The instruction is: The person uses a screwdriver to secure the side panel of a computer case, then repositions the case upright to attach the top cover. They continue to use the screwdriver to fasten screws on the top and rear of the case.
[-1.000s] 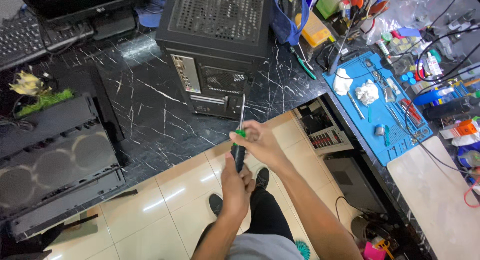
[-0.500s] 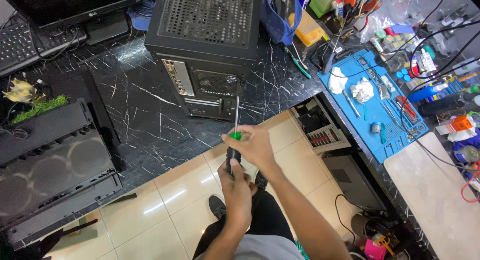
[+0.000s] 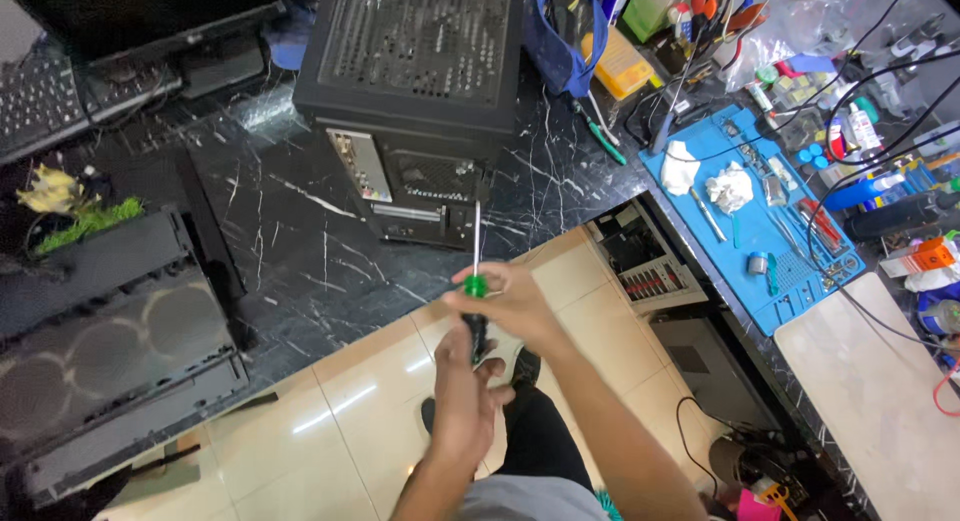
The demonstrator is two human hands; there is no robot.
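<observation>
1. A black marble-patterned counter (image 3: 290, 231) runs across the view and wraps round to the right.
2. A black computer case (image 3: 420, 81) stands on it with its vented top up and its rear panel facing the person.
3. A dark flat panel (image 3: 110, 351) with round fan shapes lies at the left edge of the counter.
4. A blue work mat (image 3: 790, 271) on the right carries small tools and crumpled white tissue.
5. The right hand (image 3: 510, 301) closes its fingers round the green collar of a screwdriver (image 3: 476, 281).
6. The left hand (image 3: 465, 391) wraps shut on the black handle just below.
7. The thin shaft points up, its tip at the lower rear of the case; whether it touches is unclear.
</observation>
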